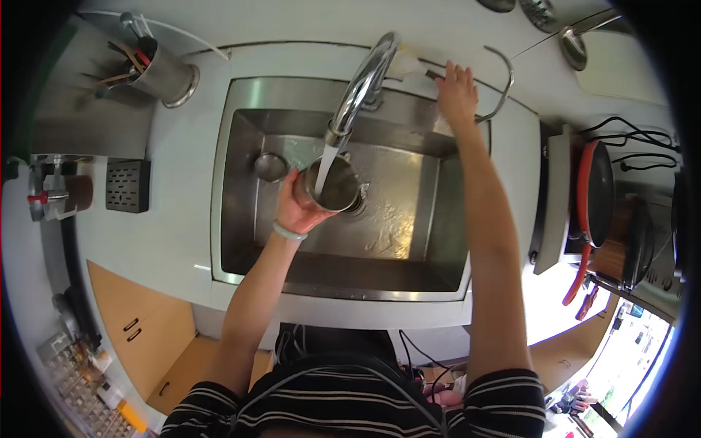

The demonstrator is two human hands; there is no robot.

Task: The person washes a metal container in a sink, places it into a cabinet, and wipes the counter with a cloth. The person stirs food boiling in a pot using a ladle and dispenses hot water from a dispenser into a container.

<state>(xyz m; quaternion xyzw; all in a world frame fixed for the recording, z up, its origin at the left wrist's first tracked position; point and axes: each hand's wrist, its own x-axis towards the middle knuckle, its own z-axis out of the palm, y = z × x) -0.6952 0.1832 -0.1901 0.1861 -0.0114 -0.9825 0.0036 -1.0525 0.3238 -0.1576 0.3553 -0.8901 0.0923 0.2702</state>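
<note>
White tabletop point(171, 241) all round a steel sink point(449, 219), with wet, glinting patches over the sink's floor. At the sink's far edge, near the middle, a curved chrome tap point(365, 77), with a stream of water point(326, 169) down from its spout. Directly beneath, over the sink and near the drain point(356, 206), a metal cup point(343, 182), mouth upward, with the stream falling inside. Round the cup's left side, left hand point(303, 198), fingers closed on it; at the wrist, a pale bracelet point(289, 233). By the sink's far right corner, right hand point(458, 95), fingers open and stretched out; impossible to tell any contact with the dark piece beside them. Just right of that hand, a slender bent pipe point(510, 75).

Toward the sink's far left corner, a small round metal piece point(271, 167). Near the tabletop's far left corner, a steel utensil holder point(168, 77); along its left edge, a black slotted block point(127, 187). Beyond the right edge, a red-sided pan point(599, 193) near dark cables point(635, 136). Low at left, light wooden cabinets point(139, 314).
</note>
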